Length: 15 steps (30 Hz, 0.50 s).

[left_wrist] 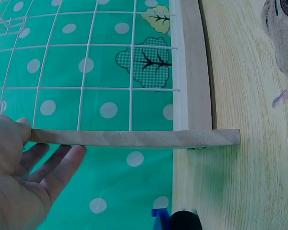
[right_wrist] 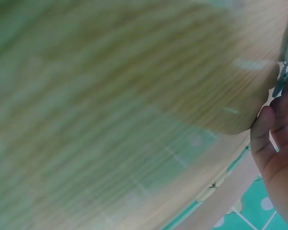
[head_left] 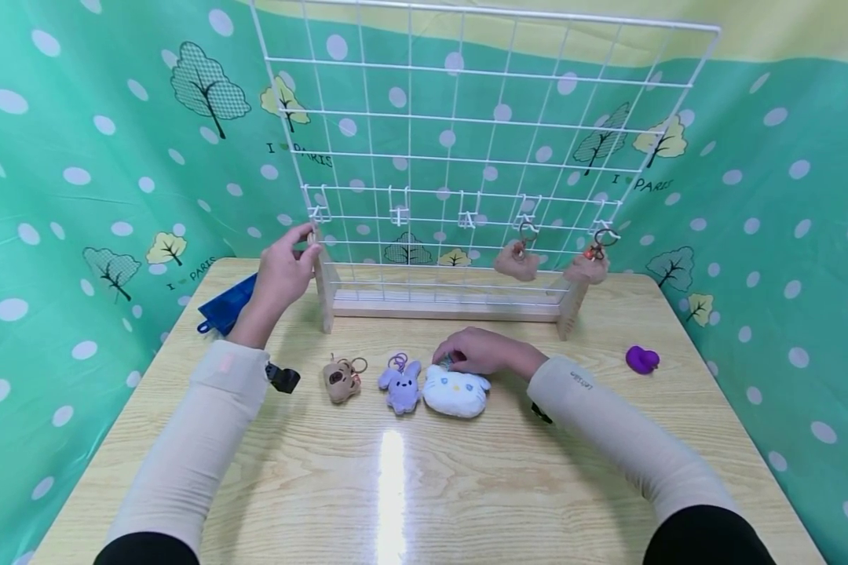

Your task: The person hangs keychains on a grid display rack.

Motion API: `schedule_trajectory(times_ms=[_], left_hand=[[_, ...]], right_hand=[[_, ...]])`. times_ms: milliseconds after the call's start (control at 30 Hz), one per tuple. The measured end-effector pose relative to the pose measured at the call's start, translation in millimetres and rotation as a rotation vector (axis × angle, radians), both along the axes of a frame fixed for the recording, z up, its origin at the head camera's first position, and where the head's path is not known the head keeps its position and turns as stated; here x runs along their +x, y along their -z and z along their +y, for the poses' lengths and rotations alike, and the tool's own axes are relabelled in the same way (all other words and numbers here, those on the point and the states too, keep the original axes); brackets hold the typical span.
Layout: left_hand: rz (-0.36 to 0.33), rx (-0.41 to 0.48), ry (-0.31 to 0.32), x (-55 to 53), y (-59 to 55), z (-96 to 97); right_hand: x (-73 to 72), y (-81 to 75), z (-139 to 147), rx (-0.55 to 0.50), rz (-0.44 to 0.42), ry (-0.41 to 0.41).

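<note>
A: Identify the nearest items.
B: Three plush charms rest in a row on the tabletop (head_left: 502,486): brown plush (head_left: 341,382) at left, lavender plush (head_left: 402,388) in the middle, white plush (head_left: 455,392) at right.
A: Right-hand grip?
B: The right hand (head_left: 477,351) is at the rear edge of the white plush. Its fingertips appear to pinch a teal clasp (right_wrist: 280,82); the plush body rests on the tabletop. A purple duck-shaped item (head_left: 641,360) lies well apart, to the right.
A: Left-hand grip?
B: Farther back, the left hand (head_left: 281,271) grips the wooden side panel (head_left: 325,290) of the rack between thumb and fingers. A blue item (head_left: 229,304) lies beyond that wrist.
A: Completion status?
B: By count, two of five. The wire grid (head_left: 410,118) carries five hooks. The two rightmost bear the inner hung plush (head_left: 516,263) and the outer hung plush (head_left: 588,268). The other three, including the middle hook (head_left: 468,220), are bare.
A: Visibility limits?
B: The right hand covers part of the clasp. The right wrist view is largely blurred and crops that hand. The left wrist view crops the brown plush. The left arm partly hides the blue item. The hung plushes' features cannot be made out.
</note>
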<state>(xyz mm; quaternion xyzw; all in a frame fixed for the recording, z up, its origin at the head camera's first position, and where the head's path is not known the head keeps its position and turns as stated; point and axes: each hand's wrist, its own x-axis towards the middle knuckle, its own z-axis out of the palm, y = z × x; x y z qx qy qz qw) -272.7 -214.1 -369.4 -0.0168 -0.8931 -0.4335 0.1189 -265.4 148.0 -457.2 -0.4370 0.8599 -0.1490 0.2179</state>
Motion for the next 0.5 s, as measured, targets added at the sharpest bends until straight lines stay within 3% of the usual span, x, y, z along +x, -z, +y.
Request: schedule_trajectory(times_ms=[500], left_hand=[[-0.016, 0.002, -0.003, 0.8, -0.9, -0.1]], right_hand=[[0.7, -0.1, 4.0, -0.076, 0.027, 0.135]])
